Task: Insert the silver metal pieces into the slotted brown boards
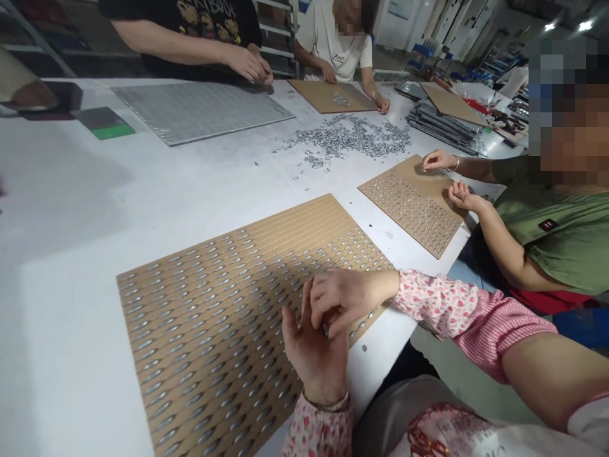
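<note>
My left hand (pixel 318 358) is turned palm up and cupped, thumb raised, above the near part of a brown board (pixel 295 222). A small silver piece (pixel 326 329) glints in its palm, partly covered by fingers. Over that palm my right hand (pixel 349 295) reaches down with its fingers bent together; their tips are mostly hidden, so what they pinch does not show. Rows of pointed oval silver pieces (pixel 197 333) sit along the board's grooves. Toward its far edge, a patch of grooves is bare.
Loose silver pieces (pixel 352 136) lie heaped mid-table. On the right a co-worker handles a second brown board (pixel 413 209). Two people across work at a grey sheet (pixel 204 111) and another board (pixel 314 95). Stacked panels (pixel 442 127) stand at the back right; a green-grey block (pixel 107 124) lies left.
</note>
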Action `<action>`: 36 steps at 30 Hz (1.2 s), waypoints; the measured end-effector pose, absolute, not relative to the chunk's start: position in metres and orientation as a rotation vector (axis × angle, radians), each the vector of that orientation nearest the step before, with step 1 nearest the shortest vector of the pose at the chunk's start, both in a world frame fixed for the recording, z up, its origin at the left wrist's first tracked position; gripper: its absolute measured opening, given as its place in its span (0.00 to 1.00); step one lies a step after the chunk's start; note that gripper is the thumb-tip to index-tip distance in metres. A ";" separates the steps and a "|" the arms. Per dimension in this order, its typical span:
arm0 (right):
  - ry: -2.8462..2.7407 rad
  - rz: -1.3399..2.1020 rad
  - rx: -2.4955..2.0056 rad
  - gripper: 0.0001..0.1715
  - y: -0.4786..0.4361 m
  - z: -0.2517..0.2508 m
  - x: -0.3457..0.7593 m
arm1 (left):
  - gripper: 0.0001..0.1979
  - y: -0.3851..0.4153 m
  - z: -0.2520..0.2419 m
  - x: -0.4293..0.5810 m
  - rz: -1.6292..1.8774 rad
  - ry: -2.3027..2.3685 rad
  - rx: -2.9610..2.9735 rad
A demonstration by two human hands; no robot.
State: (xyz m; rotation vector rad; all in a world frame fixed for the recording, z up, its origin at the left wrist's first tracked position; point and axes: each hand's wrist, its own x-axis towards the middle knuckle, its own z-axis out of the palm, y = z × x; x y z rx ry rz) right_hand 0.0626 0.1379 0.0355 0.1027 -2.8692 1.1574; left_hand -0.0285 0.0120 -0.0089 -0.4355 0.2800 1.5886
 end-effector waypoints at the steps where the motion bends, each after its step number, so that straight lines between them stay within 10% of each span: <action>1: -2.894 1.109 0.126 0.10 0.134 0.037 0.064 | 0.22 0.012 -0.010 -0.029 1.582 0.286 -0.417; 13: -2.376 1.323 -0.771 0.12 0.184 0.010 0.062 | 0.18 0.017 0.000 -0.026 1.549 0.361 -0.519; 36: -2.511 0.641 -1.297 0.09 0.212 -0.019 0.043 | 0.18 0.017 0.000 -0.024 1.533 0.368 -0.486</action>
